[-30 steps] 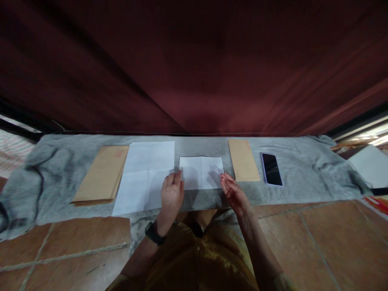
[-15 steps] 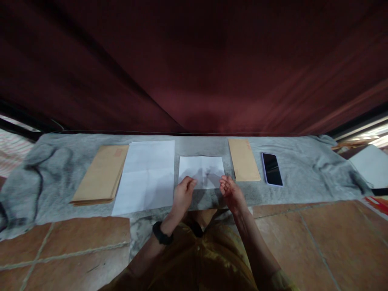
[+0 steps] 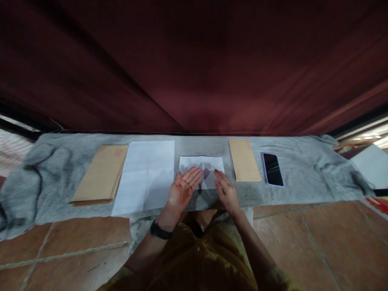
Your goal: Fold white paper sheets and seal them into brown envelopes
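Right now, your left hand (image 3: pixel 184 189) turns palm up, fingers stretched long, over the near left part of the small creased white sheet (image 3: pixel 202 162). Your right hand (image 3: pixel 227 193) is straight-fingered too, near that sheet's right-hand near corner; whether either hand touches the paper is hard to tell from above. The sheet lies on the grey cloth (image 3: pixel 306 173), between larger white paper (image 3: pixel 150 161) on your left and a brown envelope (image 3: pixel 244 160) on your right.
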The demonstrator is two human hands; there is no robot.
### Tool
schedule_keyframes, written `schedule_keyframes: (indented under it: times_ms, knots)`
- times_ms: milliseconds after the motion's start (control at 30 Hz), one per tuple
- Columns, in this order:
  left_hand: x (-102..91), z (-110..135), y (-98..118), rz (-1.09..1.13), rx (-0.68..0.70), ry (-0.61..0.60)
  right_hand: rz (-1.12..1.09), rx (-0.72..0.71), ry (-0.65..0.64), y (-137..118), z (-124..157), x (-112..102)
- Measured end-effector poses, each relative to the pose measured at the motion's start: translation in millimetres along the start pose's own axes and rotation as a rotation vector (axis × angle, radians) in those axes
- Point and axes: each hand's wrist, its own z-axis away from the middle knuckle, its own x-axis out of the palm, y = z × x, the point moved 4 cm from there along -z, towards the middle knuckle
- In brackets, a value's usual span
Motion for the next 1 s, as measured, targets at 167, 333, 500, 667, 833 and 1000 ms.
schedule_keyframes:
  times_ms: [167, 333, 500, 667, 833, 1000]
  knots:
    - [7.6, -2, -3, -0.722, 0.217, 0.052, 0.420, -0.209, -0.131, -5, -3, 24]
    - [22.9, -6, -11, -1.317, 0.441, -0.011, 0.606, -0.248, -0.151, -1, -12, 38]
    - [22.9, -14, -22, -1.502, 0.443, -0.032, 0.713, -0.258, -0.167, 6, -18, 43]
    - [19.4, -17, -31, -1.553, 0.420, -0.043, 0.766, -0.250, -0.154, 15, -20, 48]
    - [20.4, -17, -32, -1.570, 0.406, -0.036, 0.791, -0.250, -0.133, 19, -20, 50]
    - [18.6, -15, -30, -1.558, 0.416, 0.000, 0.788, -0.237, -0.096, 22, -21, 45]
